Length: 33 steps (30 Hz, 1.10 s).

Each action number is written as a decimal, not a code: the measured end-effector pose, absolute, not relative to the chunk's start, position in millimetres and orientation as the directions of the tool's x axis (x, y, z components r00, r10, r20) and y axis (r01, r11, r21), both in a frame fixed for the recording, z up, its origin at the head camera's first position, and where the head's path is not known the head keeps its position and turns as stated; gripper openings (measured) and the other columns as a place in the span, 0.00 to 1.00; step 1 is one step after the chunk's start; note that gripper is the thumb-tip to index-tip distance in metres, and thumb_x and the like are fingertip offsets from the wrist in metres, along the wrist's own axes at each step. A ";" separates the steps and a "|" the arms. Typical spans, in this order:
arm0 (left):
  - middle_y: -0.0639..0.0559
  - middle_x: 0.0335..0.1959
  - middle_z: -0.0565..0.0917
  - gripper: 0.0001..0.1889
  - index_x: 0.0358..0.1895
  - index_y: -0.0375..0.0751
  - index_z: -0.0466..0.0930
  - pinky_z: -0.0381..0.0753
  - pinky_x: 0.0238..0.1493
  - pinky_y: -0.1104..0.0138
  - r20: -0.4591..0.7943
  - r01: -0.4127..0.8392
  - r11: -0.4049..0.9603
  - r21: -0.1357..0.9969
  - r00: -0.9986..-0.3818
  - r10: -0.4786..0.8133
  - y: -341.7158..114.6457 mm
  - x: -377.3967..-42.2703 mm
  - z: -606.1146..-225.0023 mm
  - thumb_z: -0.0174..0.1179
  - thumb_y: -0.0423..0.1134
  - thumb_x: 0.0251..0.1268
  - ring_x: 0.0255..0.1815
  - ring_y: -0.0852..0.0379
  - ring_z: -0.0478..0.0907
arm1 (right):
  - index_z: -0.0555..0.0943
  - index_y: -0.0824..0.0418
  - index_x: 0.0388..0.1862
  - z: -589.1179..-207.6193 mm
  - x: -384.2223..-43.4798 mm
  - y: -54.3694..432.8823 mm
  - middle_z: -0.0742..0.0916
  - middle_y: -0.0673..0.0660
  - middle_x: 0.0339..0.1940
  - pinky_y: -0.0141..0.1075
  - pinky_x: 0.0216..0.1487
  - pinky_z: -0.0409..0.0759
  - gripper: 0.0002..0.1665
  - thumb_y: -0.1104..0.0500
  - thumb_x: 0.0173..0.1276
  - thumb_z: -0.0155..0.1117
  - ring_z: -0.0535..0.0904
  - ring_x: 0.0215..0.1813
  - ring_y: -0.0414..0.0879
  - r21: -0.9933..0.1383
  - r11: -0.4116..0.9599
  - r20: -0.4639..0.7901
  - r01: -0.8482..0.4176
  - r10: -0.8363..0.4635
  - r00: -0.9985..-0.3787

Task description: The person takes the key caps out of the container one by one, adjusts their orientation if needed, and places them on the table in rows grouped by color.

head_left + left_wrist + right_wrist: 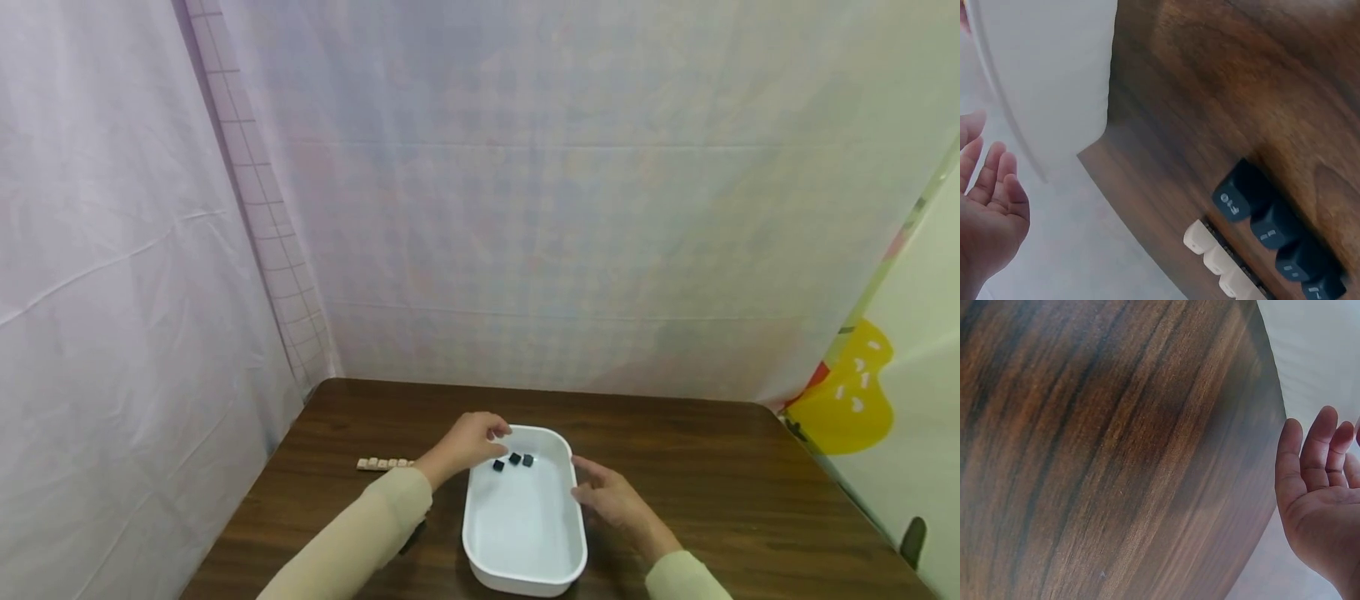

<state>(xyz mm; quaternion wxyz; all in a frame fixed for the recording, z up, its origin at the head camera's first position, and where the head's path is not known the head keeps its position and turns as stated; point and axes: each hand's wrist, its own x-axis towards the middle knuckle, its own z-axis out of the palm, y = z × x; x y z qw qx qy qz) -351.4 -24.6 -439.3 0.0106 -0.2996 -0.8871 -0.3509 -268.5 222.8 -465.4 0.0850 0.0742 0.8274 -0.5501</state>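
Note:
A white oblong tray (525, 525) stands on the table, and three black keycaps (514, 459) lie loose near its far end. My left hand (474, 439) hovers at the far left part of the tray's rim, fingers loosely bent with nothing between them. In the left wrist view the same hand (991, 206) shows its relaxed fingers beside the tray wall (1054, 69). At the tray's right side is my right hand (611, 498), its fingertips right at the rim. The right wrist view shows that hand (1319, 487) with fingers extended.
Left of the tray, a row of cream keycaps (382, 463) lies on the brown wooden table (675, 442), partly behind the left forearm. A row of dark keycaps (1279, 231) sits near it. Pale curtains (555, 208) hang behind and beside the table.

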 end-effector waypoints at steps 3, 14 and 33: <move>0.45 0.40 0.85 0.13 0.46 0.35 0.85 0.78 0.45 0.65 0.227 0.555 0.587 0.589 -0.811 0.539 -18.5 -353.8 -444.9 0.70 0.30 0.56 0.43 0.51 0.80 | 0.65 0.66 0.74 -466.7 -268.9 223.5 0.85 0.59 0.38 0.46 0.36 0.80 0.36 0.67 0.67 0.62 0.81 0.38 0.51 -0.900 0.380 -0.223 0.216 0.027 -0.975; 0.48 0.39 0.86 0.13 0.45 0.39 0.87 0.78 0.45 0.67 0.216 0.577 0.639 0.509 -0.804 0.554 3.5 -359.6 -458.5 0.71 0.31 0.54 0.41 0.57 0.80 | 0.66 0.65 0.73 -466.6 -268.3 226.6 0.85 0.59 0.37 0.46 0.36 0.79 0.36 0.66 0.66 0.63 0.80 0.38 0.51 -0.890 0.401 -0.221 0.218 0.039 -0.974; 0.59 0.34 0.87 0.10 0.39 0.47 0.88 0.76 0.42 0.70 0.170 0.655 0.729 0.198 -0.755 0.633 21.6 -365.8 -467.8 0.70 0.35 0.51 0.34 0.63 0.78 | 0.67 0.66 0.72 -462.6 -264.1 223.7 0.86 0.58 0.38 0.46 0.35 0.79 0.35 0.66 0.66 0.62 0.81 0.38 0.50 -0.898 0.399 -0.187 0.183 0.029 -0.982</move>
